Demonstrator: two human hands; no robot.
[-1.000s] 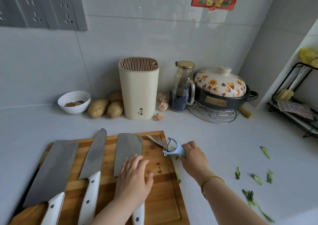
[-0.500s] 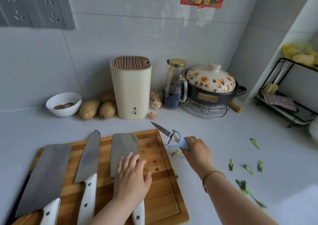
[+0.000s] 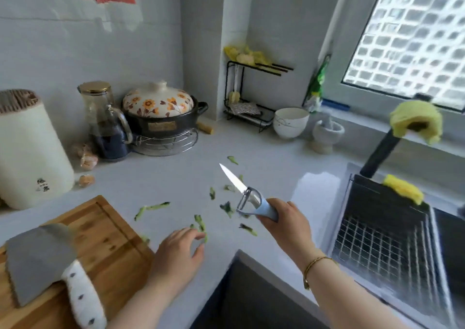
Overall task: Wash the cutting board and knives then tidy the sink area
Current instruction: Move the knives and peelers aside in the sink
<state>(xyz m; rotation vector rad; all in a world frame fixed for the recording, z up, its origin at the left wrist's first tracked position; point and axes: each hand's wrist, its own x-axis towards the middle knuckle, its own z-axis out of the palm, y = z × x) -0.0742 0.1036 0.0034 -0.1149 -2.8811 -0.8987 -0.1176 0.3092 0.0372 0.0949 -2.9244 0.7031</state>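
My right hand (image 3: 284,224) grips the blue handle of a small knife with a peeler (image 3: 247,198) and holds it above the counter, blade pointing up and left. My left hand (image 3: 180,250) reaches over the counter just right of the wooden cutting board (image 3: 105,235), its relaxed fingertips at a green vegetable scrap (image 3: 201,225). One cleaver (image 3: 37,260) with a white handle lies on the board at the lower left. The sink (image 3: 392,240) with a wire rack in it sits to the right, a yellow sponge (image 3: 402,190) on its far rim.
Green peel scraps (image 3: 151,209) lie scattered on the grey counter. A cream knife block (image 3: 27,150), a glass jar (image 3: 105,122), a floral clay pot (image 3: 161,112), a white bowl (image 3: 290,122) and a mortar (image 3: 327,132) line the back. A black faucet (image 3: 385,150) wears a yellow cloth.
The view has swung right toward the sink. My right hand carried the small knife rightward off the board. My left hand left the cleaver and moved onto the counter by the scraps.
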